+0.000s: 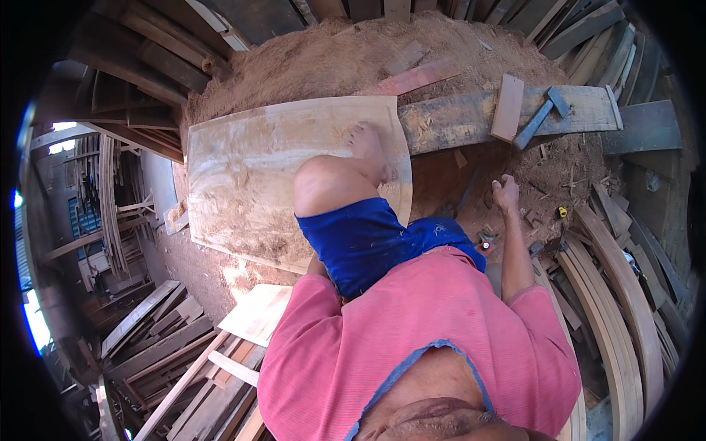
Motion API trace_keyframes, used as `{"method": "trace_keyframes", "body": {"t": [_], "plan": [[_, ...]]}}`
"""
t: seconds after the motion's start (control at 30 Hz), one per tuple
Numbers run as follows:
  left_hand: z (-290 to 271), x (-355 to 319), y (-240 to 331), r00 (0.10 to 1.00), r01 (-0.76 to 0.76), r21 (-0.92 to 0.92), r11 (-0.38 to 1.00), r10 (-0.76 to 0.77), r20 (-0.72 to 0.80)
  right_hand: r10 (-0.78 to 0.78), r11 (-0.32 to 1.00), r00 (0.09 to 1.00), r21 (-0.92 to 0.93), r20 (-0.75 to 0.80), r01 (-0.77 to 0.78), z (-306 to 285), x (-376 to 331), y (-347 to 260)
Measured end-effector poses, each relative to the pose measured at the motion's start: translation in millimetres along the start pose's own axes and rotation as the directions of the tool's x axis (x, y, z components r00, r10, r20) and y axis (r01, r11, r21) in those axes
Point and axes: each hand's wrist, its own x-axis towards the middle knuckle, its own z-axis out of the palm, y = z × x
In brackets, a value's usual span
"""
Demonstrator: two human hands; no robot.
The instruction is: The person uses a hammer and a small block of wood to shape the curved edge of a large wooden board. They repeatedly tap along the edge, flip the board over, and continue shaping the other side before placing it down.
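My right hand (506, 192) reaches down to the sawdust-covered ground on the right, fingers curled; whether it grips anything is unclear. A dark, slanted tool-like piece (469, 189) lies just left of it. My left hand is hidden behind my raised leg and pink shirt; only a bit of the upper arm (316, 268) shows. My bare foot (368, 143) rests on a wide pale wooden board (250, 169) that lies flat on the ground, with my knee bent above it.
A grey plank (456, 117) lies beyond the board with a reddish block (507, 106) and bluish offcuts (546, 110) on it. Curved wooden strips (618, 294) stack at the right. Planks (169, 331) pile at lower left. A sawdust heap (316, 62) lies behind.
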Motion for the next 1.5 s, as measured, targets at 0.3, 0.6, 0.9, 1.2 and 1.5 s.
{"method": "trace_keyframes", "body": {"t": [0.3,0.6,0.9,1.2,1.5], "plan": [[-9,-70,-113,0.978,-0.075,-0.120,0.990,0.097,0.184,-0.016,0.994,0.996,0.110,0.088,0.006,-1,8,3],[-3,-173,-247,0.957,0.139,-0.230,0.963,-0.071,0.282,-0.132,0.991,0.908,0.076,0.399,0.111,30,-29,20],[-113,-106,-258,0.899,-0.202,-0.312,0.928,0.050,-0.436,-0.073,0.863,0.823,0.449,0.564,-0.232,1,-19,-93],[-334,-73,14,0.275,-0.953,-0.103,0.284,0.675,-0.685,-0.739,0.270,0.488,0.868,0.464,-0.416,-62,16,-367],[-260,-59,36,0.468,-0.866,-0.098,0.490,0.726,-0.503,-0.486,0.001,0.789,0.903,0.377,-0.430,-58,58,-348]]}}
